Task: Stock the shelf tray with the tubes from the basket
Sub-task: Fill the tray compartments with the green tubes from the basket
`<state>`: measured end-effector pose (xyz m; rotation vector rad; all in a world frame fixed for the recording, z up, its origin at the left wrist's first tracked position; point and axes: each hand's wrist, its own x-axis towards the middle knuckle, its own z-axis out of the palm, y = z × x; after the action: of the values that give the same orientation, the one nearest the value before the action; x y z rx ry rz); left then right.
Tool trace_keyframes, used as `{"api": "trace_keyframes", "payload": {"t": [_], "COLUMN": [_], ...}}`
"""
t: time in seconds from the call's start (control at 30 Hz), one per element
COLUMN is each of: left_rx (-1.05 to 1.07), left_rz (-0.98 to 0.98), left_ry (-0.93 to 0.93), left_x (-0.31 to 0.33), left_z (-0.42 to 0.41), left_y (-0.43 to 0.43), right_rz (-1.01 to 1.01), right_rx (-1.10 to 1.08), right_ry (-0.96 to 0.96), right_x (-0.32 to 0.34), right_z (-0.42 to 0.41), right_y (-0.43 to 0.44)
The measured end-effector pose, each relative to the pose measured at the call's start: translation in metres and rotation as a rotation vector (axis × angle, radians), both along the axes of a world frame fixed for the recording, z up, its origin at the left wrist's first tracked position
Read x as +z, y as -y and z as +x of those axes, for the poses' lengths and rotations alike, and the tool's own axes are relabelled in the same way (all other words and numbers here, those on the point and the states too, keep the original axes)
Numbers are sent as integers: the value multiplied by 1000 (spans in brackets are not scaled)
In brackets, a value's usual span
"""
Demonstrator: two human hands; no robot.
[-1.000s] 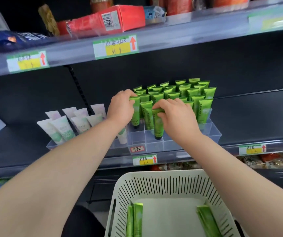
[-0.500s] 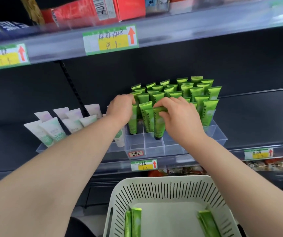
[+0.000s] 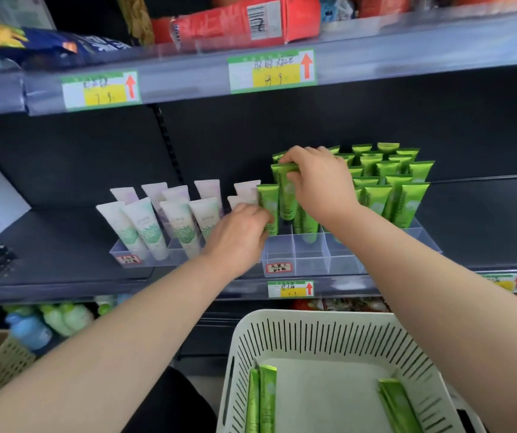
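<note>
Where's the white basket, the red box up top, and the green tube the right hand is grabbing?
white basket [image 3: 322,332], head view, its slotted back wall.
red box [image 3: 219,21], head view, its front face.
green tube [image 3: 286,198], head view, its body below the fingers.

The price tags [image 3: 272,71] on the top shelf show red up arrows; their handwriting is too blurry to read.

I see a dark shelf [image 3: 63,245] carrying two clear divided trays side by side: the left tray [image 3: 144,256] holds upright white tubes [image 3: 144,226], and the shelf tray [image 3: 313,254] holds upright green tubes [image 3: 404,201]. Its front cells are bare.
</note>
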<state>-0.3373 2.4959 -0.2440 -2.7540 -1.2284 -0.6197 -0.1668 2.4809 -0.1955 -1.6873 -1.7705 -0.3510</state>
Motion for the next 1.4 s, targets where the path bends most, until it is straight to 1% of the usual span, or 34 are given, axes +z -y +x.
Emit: {"api": "trace_keyframes", "payload": {"t": [0.07,0.13,0.5,0.7,0.83,0.97,1.07,1.17,1.4], "left_rx": [-30,-52,-106,-94,-97,-107,-126,-128,-175], "left_rz": [-8,5,-10,-30,-35,-54,-70,-110,-198], "left_ry": [-73,-103,-50,-15,-31,-20,-33,-60,-158], "left_x": [-5,-7,-19,-19,-21,-25,-33,-47,-104], "left_z": [-6,-10,-20,-18,-13,-4,5,14,31], "left_y": [5,7,7,9,14,25,35,45,75], "right_rz": [-36,-74,-266,-242,-146,-126,-100,-135,-293], "right_rx": [-4,-13,-70,-52,-42,-44,-38,-31,-129], "right_ry": [17,35,121,108,123,114,91,98,92], "right_x": [-4,-9,-37,-39,-38,-41,-54,-78,-145], "right_z": [-4,-6,-14,-10,-5,-1,0,4,37], "right_y": [-11,-20,-44,-42,-28,-5,23,55,124]}}
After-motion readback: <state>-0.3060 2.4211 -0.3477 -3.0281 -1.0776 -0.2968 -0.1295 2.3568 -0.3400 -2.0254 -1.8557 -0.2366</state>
